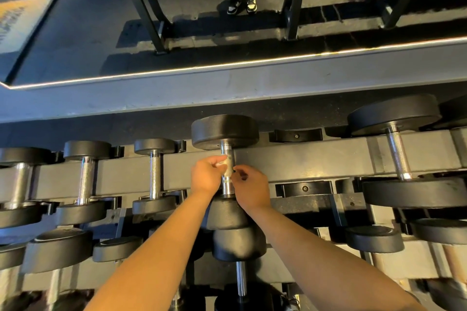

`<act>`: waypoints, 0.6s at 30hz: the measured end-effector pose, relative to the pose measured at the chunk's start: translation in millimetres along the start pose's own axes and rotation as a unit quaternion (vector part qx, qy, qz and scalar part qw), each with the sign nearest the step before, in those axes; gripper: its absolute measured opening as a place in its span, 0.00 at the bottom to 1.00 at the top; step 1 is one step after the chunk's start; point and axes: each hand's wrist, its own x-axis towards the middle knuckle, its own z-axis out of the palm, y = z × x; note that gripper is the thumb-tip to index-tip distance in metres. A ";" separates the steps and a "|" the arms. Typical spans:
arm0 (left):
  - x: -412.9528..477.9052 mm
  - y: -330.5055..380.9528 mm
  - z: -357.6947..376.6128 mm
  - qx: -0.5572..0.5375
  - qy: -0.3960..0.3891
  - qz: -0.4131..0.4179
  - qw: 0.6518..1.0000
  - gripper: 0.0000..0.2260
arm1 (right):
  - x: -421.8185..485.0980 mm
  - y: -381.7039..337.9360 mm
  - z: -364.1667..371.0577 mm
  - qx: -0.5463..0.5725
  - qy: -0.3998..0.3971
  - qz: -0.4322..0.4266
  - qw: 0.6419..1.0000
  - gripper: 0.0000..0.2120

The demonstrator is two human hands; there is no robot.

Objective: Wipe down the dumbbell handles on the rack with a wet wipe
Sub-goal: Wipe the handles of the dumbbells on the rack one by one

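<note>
Pinching the wipe (226,165) round a handle (227,185), left hand (206,175) and right hand (251,188) are wiping. Sliding along it is probably coming next.

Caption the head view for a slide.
Left grip holds a wipe round a dumbbell handle on the rack; right grip close beside.

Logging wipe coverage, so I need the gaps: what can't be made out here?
Head view:
wet wipe: mostly covered by left hand; only a pale strip shows.
right hand: whether it pinches the wipe, too small.
handle underside: faces away.
leftmost dumbbell: cut by frame edge.
</note>
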 end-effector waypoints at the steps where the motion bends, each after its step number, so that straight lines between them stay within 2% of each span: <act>1: -2.4 -3.0 -1.0 0.008 -0.006 -0.002 1.000 0.12 | -0.1 -0.7 0.0 0.001 0.000 0.000 1.000 0.08; 8: 5.7 14.5 4.5 0.115 0.033 0.073 0.990 0.07 | -1.5 -4.9 -0.3 0.006 0.005 0.003 1.000 0.08; 10: 7.0 15.1 7.5 0.113 0.032 0.060 0.991 0.09 | -2.3 -5.3 0.4 -0.004 0.009 0.001 1.000 0.08; 13: 7.8 0.7 5.7 0.044 0.006 0.038 0.998 0.09 | -2.6 -9.1 -1.6 -0.003 0.018 -0.003 1.000 0.07; 18: 6.2 -15.5 1.2 0.102 -0.044 0.015 0.994 0.07 | -2.2 -8.7 -1.3 -0.013 0.022 -0.005 1.000 0.07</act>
